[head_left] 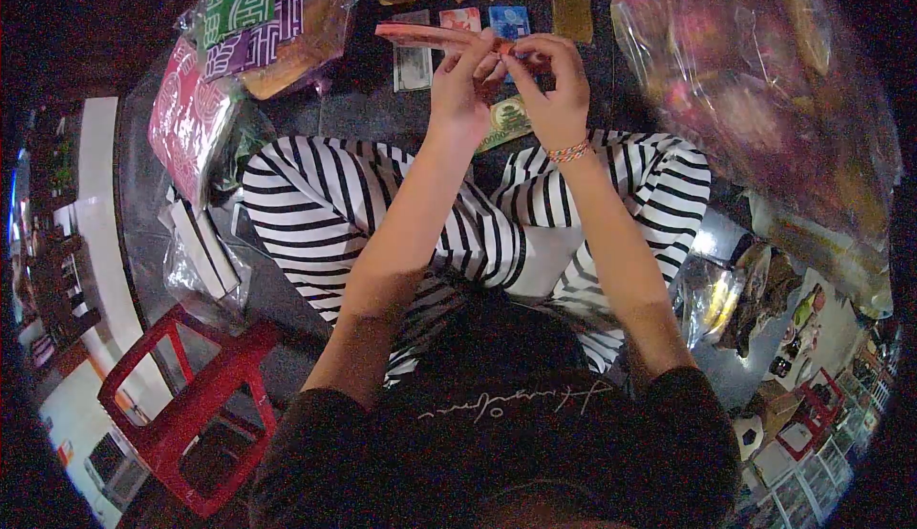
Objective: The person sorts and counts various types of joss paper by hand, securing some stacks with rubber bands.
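My left hand [465,85] is closed on a thin reddish stack of paper [420,34], which points out to the left. Beside it, my right hand [554,75] pinches the stack's right end, with a patterned band round the wrist. Just below the hands lies a greenish-yellow note [506,120]. Behind them on the dark floor are a grey-white note bundle [413,66], a red and white packet [460,20] and a blue packet [509,21], partly covered by the fingers and stack.
Clear plastic bags with green, purple and pink patterned packs [244,23] stand at the left. A large plastic bag [735,80] fills the upper right. Gold packets [572,15] lie at the top. A red plastic stool [191,405] is at lower left.
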Demonstrator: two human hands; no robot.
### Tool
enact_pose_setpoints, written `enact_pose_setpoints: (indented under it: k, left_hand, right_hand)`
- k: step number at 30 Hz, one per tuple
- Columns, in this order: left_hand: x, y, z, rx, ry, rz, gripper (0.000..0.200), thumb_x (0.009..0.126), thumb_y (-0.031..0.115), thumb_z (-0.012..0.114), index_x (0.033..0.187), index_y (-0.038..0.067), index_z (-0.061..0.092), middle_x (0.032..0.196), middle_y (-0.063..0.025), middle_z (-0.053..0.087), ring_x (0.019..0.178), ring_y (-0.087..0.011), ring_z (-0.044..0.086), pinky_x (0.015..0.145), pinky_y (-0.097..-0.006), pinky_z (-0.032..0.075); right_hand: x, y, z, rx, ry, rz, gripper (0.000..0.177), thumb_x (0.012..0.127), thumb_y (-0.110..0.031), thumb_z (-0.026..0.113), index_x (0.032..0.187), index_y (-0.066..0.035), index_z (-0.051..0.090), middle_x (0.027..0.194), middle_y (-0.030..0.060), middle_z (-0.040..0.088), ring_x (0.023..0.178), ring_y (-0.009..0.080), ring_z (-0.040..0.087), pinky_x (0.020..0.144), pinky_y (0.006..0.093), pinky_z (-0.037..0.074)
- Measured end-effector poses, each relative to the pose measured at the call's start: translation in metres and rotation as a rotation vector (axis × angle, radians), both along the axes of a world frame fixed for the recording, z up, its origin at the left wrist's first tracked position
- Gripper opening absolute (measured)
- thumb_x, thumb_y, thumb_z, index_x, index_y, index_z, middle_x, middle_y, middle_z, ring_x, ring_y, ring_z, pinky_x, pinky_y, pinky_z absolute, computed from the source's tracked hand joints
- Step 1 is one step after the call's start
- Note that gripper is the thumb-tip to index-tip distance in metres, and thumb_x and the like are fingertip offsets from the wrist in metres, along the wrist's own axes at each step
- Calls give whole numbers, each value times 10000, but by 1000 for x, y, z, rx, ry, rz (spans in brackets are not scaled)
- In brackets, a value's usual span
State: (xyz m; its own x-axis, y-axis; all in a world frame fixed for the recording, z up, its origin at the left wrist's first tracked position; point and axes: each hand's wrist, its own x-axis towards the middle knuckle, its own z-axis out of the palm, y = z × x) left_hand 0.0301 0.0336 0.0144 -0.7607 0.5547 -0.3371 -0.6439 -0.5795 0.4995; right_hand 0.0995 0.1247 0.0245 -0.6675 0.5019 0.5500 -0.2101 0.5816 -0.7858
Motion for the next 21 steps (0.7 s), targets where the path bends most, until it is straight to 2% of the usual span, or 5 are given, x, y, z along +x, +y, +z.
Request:
enact_pose_setpoints:
  k: [5,11,13,14,21]
  left_hand:
    - [2,1,5,5,12,13,178,738,100,675,787,88,505,640,21,492,527,-52,432,484,-205,337]
    - [2,2,7,-27,2,22,176,749,83,657,802,93,490,630,34,475,525,-46,427,482,-203,334]
    - [0,1,1,68,17,-15,174,758,92,650,841,100,498,666,26,512,531,-44,425,493,-200,345]
    - [-1,1,-2,68,17,-14,174,758,92,650,841,100,498,666,26,512,531,-44,425,493,-200,345]
    - [1,-3,6,36,77,-74,184,772,132,637,909,108,516,821,-4,586,705,-75,540,590,-232,417]
  right_hand:
    - [0,-1,-1,2,5,-23,175,707,-99,664,840,-55,559,873,84,561,808,209,562,691,287,459]
    - [0,1,-1,172,32,-64,182,700,-94,663,846,-58,561,886,84,563,826,223,561,725,307,451]
    - [2,-3,2,-68,-21,-25,202,695,-94,661,865,-59,558,895,88,562,837,237,557,748,320,442]
    - [1,-2,1,-69,-21,-25,202,695,-94,661,865,-59,558,895,88,562,837,237,557,748,320,442]
    - [0,2,-10,-43,-68,-4,227,699,-81,646,902,-63,548,916,90,555,858,237,551,760,312,435]
